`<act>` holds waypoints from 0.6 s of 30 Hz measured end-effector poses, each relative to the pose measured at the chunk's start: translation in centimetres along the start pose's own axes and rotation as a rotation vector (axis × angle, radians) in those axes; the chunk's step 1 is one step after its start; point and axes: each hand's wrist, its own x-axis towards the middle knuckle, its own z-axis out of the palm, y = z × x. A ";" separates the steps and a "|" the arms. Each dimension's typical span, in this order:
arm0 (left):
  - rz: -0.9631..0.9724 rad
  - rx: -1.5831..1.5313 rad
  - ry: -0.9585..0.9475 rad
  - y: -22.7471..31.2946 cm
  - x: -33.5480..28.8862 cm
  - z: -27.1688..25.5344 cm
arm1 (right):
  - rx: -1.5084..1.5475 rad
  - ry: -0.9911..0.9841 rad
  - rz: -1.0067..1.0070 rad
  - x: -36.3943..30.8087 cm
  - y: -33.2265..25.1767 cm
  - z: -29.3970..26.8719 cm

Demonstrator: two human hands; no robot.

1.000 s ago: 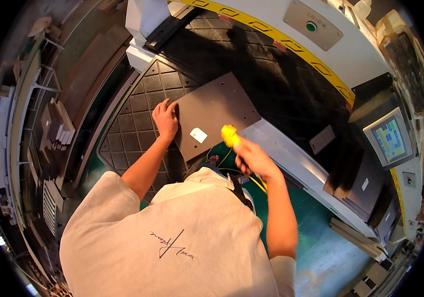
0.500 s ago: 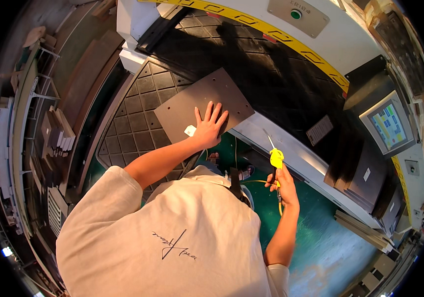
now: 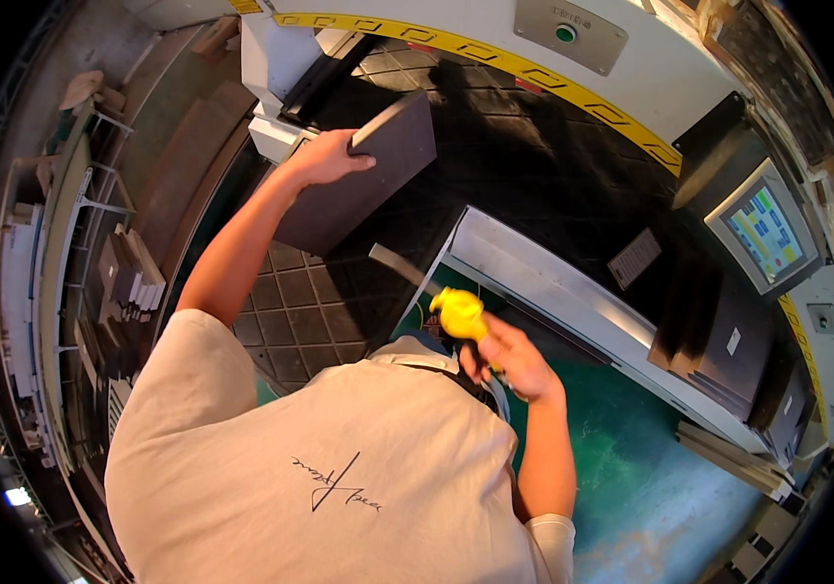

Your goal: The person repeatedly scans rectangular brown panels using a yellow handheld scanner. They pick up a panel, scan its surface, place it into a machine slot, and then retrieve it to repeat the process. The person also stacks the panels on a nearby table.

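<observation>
Eleven o'clock: left hand (image 3: 325,159) gripped brown rectangular board (image 3: 366,195), newly tilted, edges likely accessible; right hand (image 3: 519,362) clutched yellow pistol-shaped tool (image 3: 460,312).

The panel (image 3: 370,185) is left of the air gun (image 3: 461,313), the screen (image 3: 765,232) far right.

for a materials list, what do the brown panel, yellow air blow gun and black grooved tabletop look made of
Brown panel: probably laminated engineered wood, matte; its face looks even and its edge squared.
Yellow air blow gun: likely moulded plastic, smooth and bright, though blur hides detail.
Black grooved tabletop: perhaps rubber or hard plastic, dull, with a regular moulded-looking grid.
</observation>
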 end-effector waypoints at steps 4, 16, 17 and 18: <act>-0.056 0.052 0.040 0.8 1.0 -1.3 | 0.188 0.452 -0.279 4.9 2.8 -0.6; -0.030 -0.002 0.092 0.1 0.0 -1.3 | -0.104 0.057 0.198 3.5 1.2 -1.5; -0.040 -0.004 0.094 -0.4 0.0 -1.4 | -0.049 0.131 0.143 3.7 2.3 -2.3; -0.011 -0.055 0.096 -0.8 0.3 -1.7 | 0.005 0.212 0.083 3.9 4.0 -3.6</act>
